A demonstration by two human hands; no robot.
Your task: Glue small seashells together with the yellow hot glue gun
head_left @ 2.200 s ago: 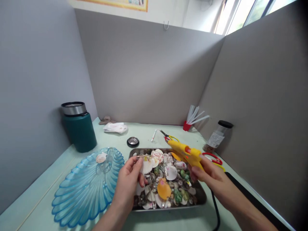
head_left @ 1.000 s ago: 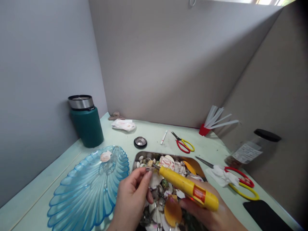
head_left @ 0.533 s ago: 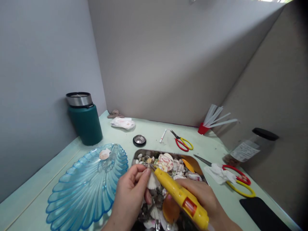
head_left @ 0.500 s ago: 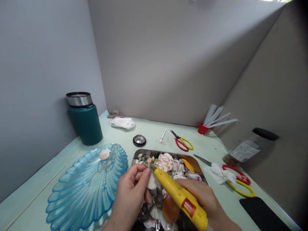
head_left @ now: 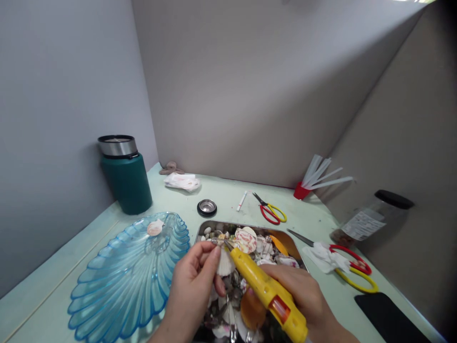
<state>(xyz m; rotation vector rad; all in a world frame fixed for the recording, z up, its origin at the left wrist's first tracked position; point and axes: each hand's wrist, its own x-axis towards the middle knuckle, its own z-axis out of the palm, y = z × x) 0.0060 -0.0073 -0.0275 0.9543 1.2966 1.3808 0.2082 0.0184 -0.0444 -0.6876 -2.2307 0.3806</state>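
My left hand [head_left: 194, 281] pinches a white scallop shell [head_left: 225, 263] between thumb and fingers above the metal tray [head_left: 303, 262]. A thin item shows at its fingertips, too small to make out. My right hand [head_left: 300, 293] is wrapped round a yellow glue gun [head_left: 260, 283]. The gun's metal nozzle [head_left: 227, 244] points up and left, close to the top of the shell; whether they touch I cannot tell. Under both hands, the tray holds many mixed shells, including a patterned round shell [head_left: 246, 239] and an orange-brown shell [head_left: 253, 308].
At left lies a blue shell-shaped dish [head_left: 117, 281] with a small shell [head_left: 155, 227] in it; a green bottle [head_left: 126, 183] stands behind. Scissors [head_left: 273, 212], a lid [head_left: 207, 207] and a red cup of glue sticks [head_left: 302, 191] sit further back. Larger scissors [head_left: 357, 283] and a jar [head_left: 371, 221] are at right.
The glue gun's nozzle has shifted slightly right and up from my left fingertips, and more of the white shell shows. Both hands keep their grip.
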